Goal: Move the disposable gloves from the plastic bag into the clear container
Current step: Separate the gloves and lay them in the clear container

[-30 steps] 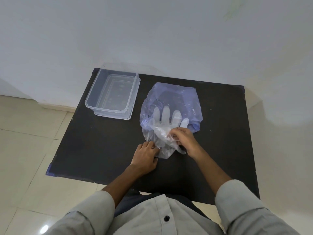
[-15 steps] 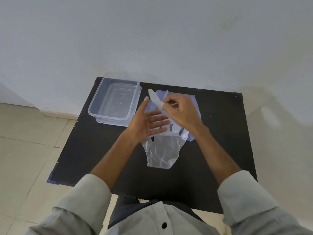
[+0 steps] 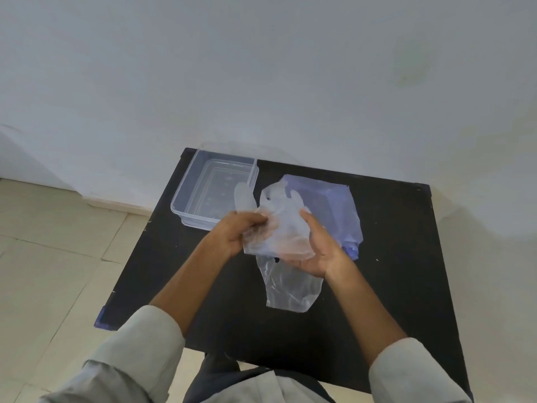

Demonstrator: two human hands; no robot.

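Observation:
Both hands hold a translucent disposable glove (image 3: 283, 216) above the black table (image 3: 406, 257). My left hand (image 3: 235, 232) pinches its left edge. My right hand (image 3: 316, 248) lies palm up under its cuff, thumb on top. The glove's fingers point away from me, one reaching over the near right corner of the clear container (image 3: 203, 181). The bluish plastic bag (image 3: 334, 205) lies flat on the table behind the glove. Another clear plastic piece (image 3: 290, 289), either a glove or a flap of the bag, I cannot tell which, lies flat below my hands.
The container, with nothing visible inside, sits at the table's back left corner next to a white wall (image 3: 261, 68). Tiled floor (image 3: 43, 257) lies to the left. My grey sleeves (image 3: 139, 353) fill the bottom of the view.
The glove came out of the bag and off the table. Half a second ago the right hand held it against my open left palm; now both hands grip it, spread between them.

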